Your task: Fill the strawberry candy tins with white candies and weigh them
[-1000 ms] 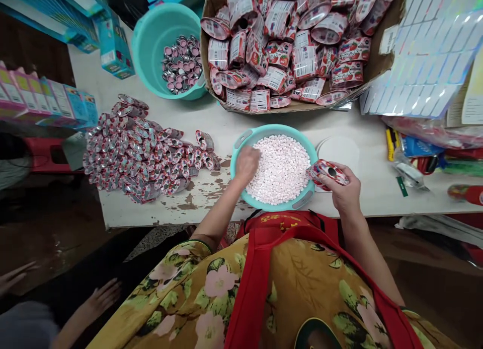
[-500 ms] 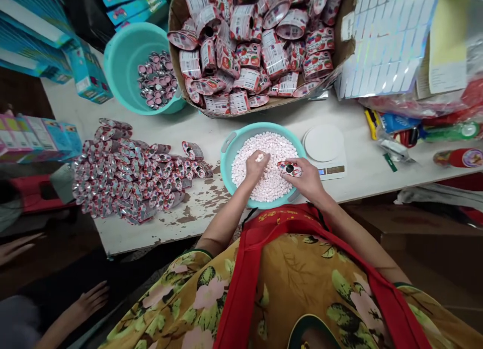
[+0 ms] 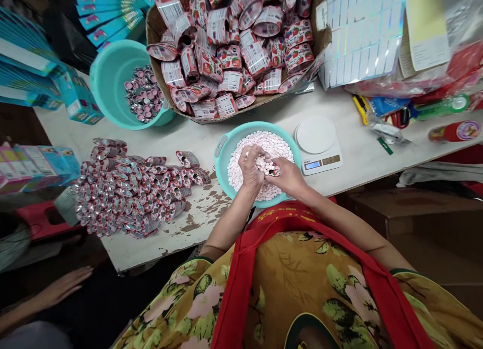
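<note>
A teal bowl [image 3: 223,148] full of small white-pink candies [image 3: 278,143] sits at the table's near edge. Over it, my left hand [image 3: 251,168] is cupped, closed on a handful of candies. My right hand [image 3: 289,177] is beside it, closed on a small red strawberry-print container [image 3: 274,170]. The two hands touch above the bowl, and the container is mostly hidden between them.
A white kitchen scale [image 3: 317,146] stands right of the bowl. A cardboard box [image 3: 153,26] of empty red containers is behind, a teal tub [image 3: 107,84] with lids at back left, and a pile of filled containers [image 3: 132,188] on the left. Another person's hand [image 3: 62,287] is at lower left.
My left hand has lifted candies out of the bowl. My right hand has brought the container in from the bowl's right rim until the hands meet. The view has shifted right.
</note>
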Demonstrator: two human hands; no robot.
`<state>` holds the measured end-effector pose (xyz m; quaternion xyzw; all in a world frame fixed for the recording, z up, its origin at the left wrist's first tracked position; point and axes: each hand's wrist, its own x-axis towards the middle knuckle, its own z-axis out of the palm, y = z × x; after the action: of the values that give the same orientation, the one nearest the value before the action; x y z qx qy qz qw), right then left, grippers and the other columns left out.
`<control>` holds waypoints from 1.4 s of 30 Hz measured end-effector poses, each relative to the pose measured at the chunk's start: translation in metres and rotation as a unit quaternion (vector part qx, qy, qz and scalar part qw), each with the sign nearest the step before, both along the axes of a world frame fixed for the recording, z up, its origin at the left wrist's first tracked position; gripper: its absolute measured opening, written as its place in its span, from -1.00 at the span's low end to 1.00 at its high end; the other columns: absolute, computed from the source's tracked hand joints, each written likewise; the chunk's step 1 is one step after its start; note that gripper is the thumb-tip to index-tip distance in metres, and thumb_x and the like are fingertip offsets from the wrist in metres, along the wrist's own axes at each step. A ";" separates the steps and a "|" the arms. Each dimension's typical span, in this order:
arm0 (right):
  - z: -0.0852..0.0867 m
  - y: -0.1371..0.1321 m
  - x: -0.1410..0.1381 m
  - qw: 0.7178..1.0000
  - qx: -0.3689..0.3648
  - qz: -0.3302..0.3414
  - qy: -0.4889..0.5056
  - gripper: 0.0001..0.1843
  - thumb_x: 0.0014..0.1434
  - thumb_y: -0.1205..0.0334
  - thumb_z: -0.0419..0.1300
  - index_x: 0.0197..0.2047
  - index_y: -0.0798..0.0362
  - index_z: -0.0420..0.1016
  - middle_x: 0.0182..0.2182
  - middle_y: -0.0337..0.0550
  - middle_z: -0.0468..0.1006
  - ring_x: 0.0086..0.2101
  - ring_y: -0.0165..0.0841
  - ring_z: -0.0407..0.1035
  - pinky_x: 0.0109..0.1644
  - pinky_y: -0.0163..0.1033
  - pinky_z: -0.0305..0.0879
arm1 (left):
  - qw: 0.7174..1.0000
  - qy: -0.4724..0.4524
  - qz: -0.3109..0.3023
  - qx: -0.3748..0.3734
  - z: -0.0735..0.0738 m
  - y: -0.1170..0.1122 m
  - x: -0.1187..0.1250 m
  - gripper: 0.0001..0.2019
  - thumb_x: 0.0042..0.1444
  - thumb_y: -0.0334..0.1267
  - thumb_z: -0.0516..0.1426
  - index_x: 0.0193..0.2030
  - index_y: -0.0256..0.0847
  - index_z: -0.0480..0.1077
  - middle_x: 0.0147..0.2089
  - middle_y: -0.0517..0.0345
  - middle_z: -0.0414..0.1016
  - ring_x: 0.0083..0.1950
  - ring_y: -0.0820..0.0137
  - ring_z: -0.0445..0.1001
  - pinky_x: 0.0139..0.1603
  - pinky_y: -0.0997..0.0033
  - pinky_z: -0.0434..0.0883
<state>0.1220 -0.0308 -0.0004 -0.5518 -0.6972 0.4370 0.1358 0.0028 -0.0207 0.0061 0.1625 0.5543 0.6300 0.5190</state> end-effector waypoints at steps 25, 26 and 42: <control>0.002 0.019 0.002 0.998 -0.043 -0.026 0.043 -0.68 0.00 0.20 0.30 -0.14 0.05 0.52 -0.18 -0.07 0.59 -0.17 -0.16 0.48 -0.06 -0.10 0.38 | 0.999 -0.001 -0.032 0.017 0.001 0.019 0.003 -0.57 0.05 0.06 0.35 -0.43 -0.18 0.26 -0.56 0.34 0.28 -0.49 0.50 0.43 -0.39 0.48 0.39; 0.002 0.019 0.001 0.998 -0.048 -0.026 0.040 -0.69 0.00 0.20 0.30 -0.15 0.05 0.52 -0.18 -0.07 0.59 -0.17 -0.17 0.48 -0.06 -0.11 0.38 | 0.999 -0.003 -0.033 0.020 0.001 0.019 0.003 -0.57 0.05 0.05 0.35 -0.43 -0.18 0.26 -0.57 0.34 0.28 -0.51 0.51 0.42 -0.40 0.48 0.38; -0.002 0.025 0.003 0.993 -0.044 -0.037 0.104 -0.64 -0.03 0.25 0.30 -0.10 0.05 0.54 -0.18 -0.09 0.58 -0.16 -0.18 0.48 -0.02 -0.11 0.38 | 1.000 0.003 -0.027 0.008 0.007 0.023 0.009 -0.55 0.10 0.08 0.32 -0.46 -0.18 0.24 -0.60 0.36 0.21 -0.56 0.55 0.34 -0.50 0.51 0.31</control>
<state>0.1249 -0.0061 -0.0025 -0.5342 -0.6386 0.5169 0.1992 0.0114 0.0028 0.0133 0.1835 0.5461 0.6196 0.5331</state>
